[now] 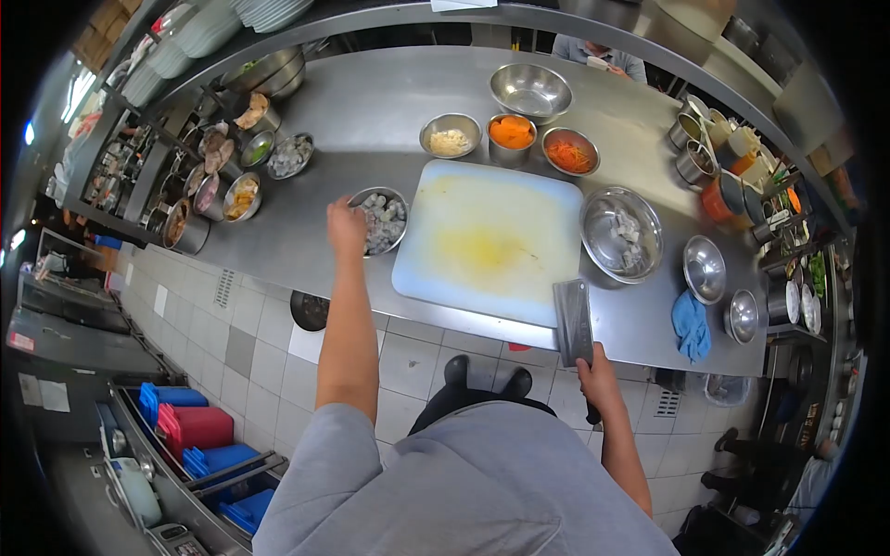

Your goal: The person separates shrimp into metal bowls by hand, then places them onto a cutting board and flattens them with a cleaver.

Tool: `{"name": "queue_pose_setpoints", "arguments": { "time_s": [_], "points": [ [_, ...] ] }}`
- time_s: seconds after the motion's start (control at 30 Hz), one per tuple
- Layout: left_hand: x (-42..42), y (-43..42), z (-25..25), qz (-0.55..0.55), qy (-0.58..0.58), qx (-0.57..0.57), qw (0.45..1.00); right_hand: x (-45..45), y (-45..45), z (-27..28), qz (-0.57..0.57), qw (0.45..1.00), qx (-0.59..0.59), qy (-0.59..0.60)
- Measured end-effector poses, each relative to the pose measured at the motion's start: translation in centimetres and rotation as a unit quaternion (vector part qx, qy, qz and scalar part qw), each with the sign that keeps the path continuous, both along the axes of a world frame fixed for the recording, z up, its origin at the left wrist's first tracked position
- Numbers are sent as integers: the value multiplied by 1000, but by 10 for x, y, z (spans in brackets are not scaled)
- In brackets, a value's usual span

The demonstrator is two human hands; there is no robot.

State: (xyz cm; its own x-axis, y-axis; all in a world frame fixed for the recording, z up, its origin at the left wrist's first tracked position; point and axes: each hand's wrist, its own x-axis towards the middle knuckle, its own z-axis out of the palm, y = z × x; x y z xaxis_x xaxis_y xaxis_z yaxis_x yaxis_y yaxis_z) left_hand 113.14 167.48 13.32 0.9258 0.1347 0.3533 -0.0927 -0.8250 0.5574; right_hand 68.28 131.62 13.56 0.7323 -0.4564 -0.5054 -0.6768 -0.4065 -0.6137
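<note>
My left hand (347,225) is closed at the left rim of a metal bowl (383,221) of greyish, shrimp-like pieces; its fingertips are partly hidden. In my right hand (598,375) is the black handle of a cleaver (574,320), whose wide blade lies over the lower right corner of the white cutting board (489,239). Yellow stains mark the board's middle. Right of the board, a larger metal bowl (621,234) holds a few pale, translucent pieces.
Behind the board stand bowls of chopped pale food (450,137), orange pieces (511,132) and orange shreds (569,152), with a big metal bowl (531,91). A blue cloth (691,326) lies at the right. Another person (601,57) is across the counter.
</note>
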Motion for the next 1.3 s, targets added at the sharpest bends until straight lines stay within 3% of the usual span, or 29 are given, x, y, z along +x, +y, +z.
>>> {"name": "queue_pose_setpoints", "arguments": {
  "time_s": [0.13,0.33,0.4,0.43,0.5,0.57,0.63,0.67,0.73,0.8,0.87,0.9,0.97,1.0,1.07,1.17,1.3],
  "points": [
    [-3,18,-7,-13,122,132,984,-3,-5,-19,26,997,-40,-58],
    [-4,22,-6,-53,52,17,997,-5,-7,-31,31,993,-66,-91],
    [-21,5,16,-120,29,-128,984,-7,-6,-30,20,994,-67,-85],
    [-34,-9,24,-128,34,-129,983,-6,-4,-27,23,993,-69,-93],
    [-64,-48,36,-297,59,-158,940,-2,2,-14,14,993,-75,-93],
    [-92,-89,38,-433,97,-90,891,7,10,10,-17,999,-10,-41],
    [-102,-124,5,-542,38,-16,839,10,10,13,-21,999,-13,-44],
    [-108,-138,0,-547,38,-18,836,9,10,12,-17,999,-13,-49],
    [-117,-154,-8,-558,-93,65,822,6,5,0,-4,997,-37,-68],
    [-114,-160,-11,-503,-125,90,851,3,1,-9,10,994,-59,-91],
    [-122,-161,-6,-279,110,-61,952,4,7,2,-30,993,-1,-115],
    [-125,-163,-5,-284,110,-58,951,4,11,10,-36,993,1,-115],
    [-134,-164,-15,-332,315,-5,889,14,20,37,-86,979,151,-109],
    [-137,-165,-20,-333,316,-2,889,20,22,37,-88,978,153,-109],
    [-139,-169,-39,-424,83,-74,899,33,23,39,-81,962,232,-120],
    [-130,-175,-46,-429,147,-126,882,62,24,32,-66,951,266,-146],
    [-133,-172,-52,-426,130,-145,884,104,21,16,-77,937,306,-149]
  ]
}}
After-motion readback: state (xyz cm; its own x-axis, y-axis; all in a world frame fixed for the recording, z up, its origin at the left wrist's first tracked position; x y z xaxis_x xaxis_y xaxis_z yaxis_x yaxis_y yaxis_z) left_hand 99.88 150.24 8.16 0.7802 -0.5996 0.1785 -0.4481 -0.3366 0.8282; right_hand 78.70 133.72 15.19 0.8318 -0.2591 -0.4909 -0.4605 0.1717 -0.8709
